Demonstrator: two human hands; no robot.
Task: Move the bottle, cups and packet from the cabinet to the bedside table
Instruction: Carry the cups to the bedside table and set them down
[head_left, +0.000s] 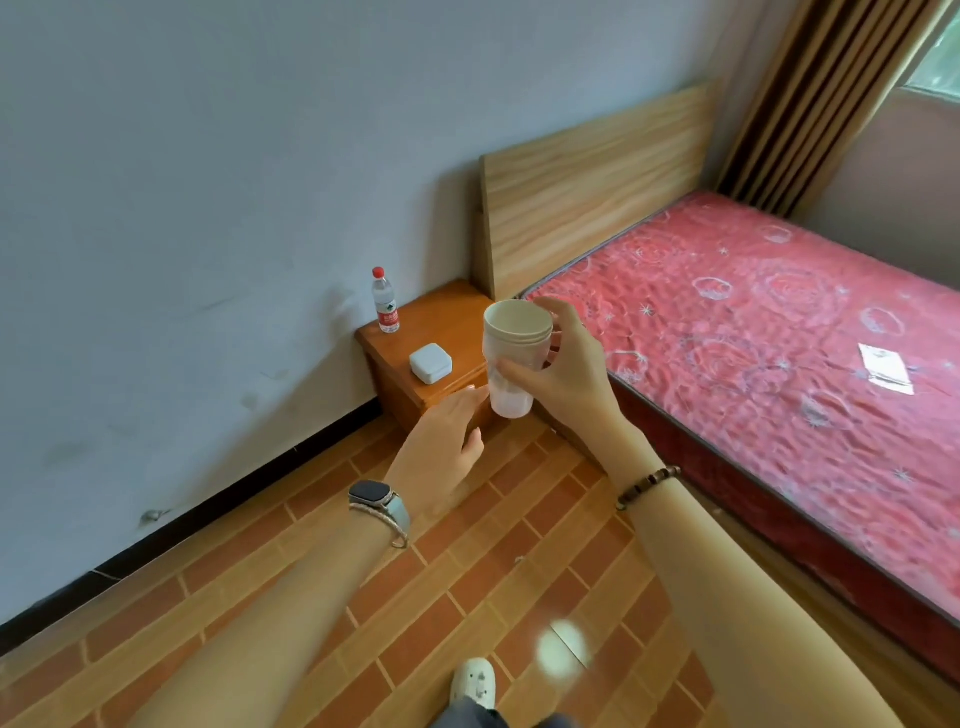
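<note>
My right hand (563, 364) is shut on a stack of white paper cups (511, 358), held upright in the air in front of the wooden bedside table (447, 322). My left hand (449, 441) hovers just below and left of the stack, fingers apart, its fingertips near the stack's bottom. A clear water bottle (385, 300) with a red cap stands at the table's back left corner. A small white square packet (430, 363) lies near the table's front edge.
A bed with a red patterned mattress (753, 332) and a wooden headboard (592, 182) stands right of the table. A white paper (885, 368) lies on the mattress. The wall runs along the left; the floor is brick-patterned tile.
</note>
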